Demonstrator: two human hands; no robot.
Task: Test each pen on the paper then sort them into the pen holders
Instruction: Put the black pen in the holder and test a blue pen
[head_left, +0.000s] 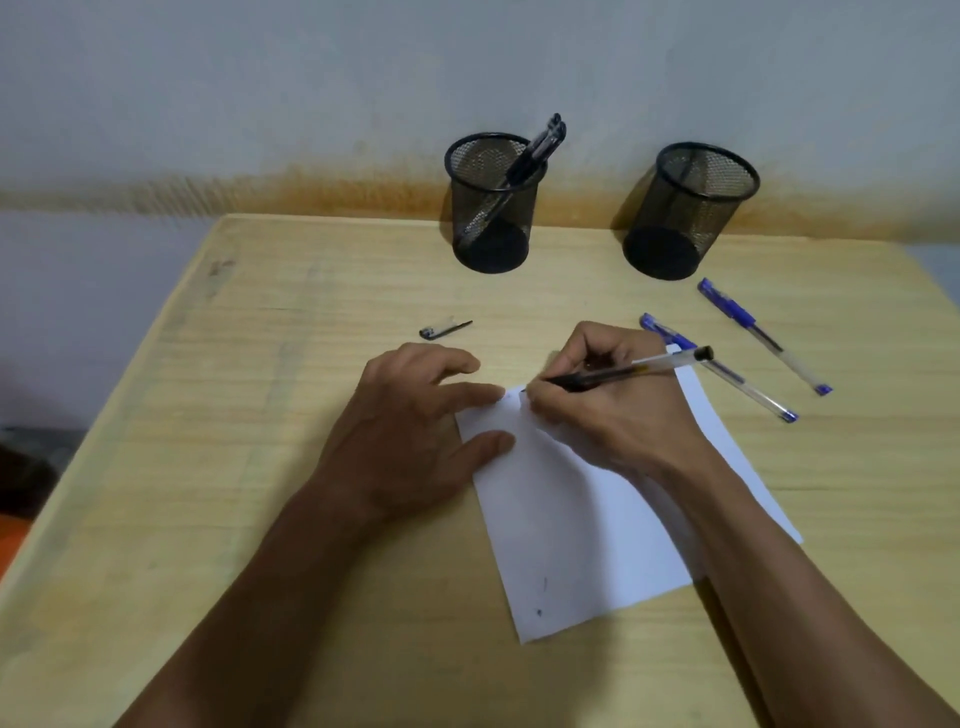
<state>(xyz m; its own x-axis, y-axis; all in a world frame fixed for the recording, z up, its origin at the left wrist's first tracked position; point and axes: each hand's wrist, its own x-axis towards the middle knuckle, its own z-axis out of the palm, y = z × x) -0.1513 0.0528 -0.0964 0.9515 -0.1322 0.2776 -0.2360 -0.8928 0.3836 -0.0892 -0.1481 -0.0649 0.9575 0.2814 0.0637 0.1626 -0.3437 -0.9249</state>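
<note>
Looking down from head height, a pale wooden worktop (260, 415) stands against a grey wall (208, 78) with a rusty stain along its base. A white sheet of paper (571, 519) lies near the middle, tilted. The left hand (410, 431) rests flat, its straight fingers (478, 395) pressing the paper's top left corner. The right hand (613, 410) lies on the paper, fingers curled round a black pen (623, 371) whose tip touches the sheet near its top edge. At the back stand two black mesh pen holders: the left holder (493, 208) has black pens (540, 145) leaning in it, and no pens show in the right holder (685, 213). Two blue pens lie to the right, one (727, 371) just beside the paper and partly behind the writing hand, the other (763, 335) farther right. A small black pen cap (444, 330) lies alone in front of the left holder.
</note>
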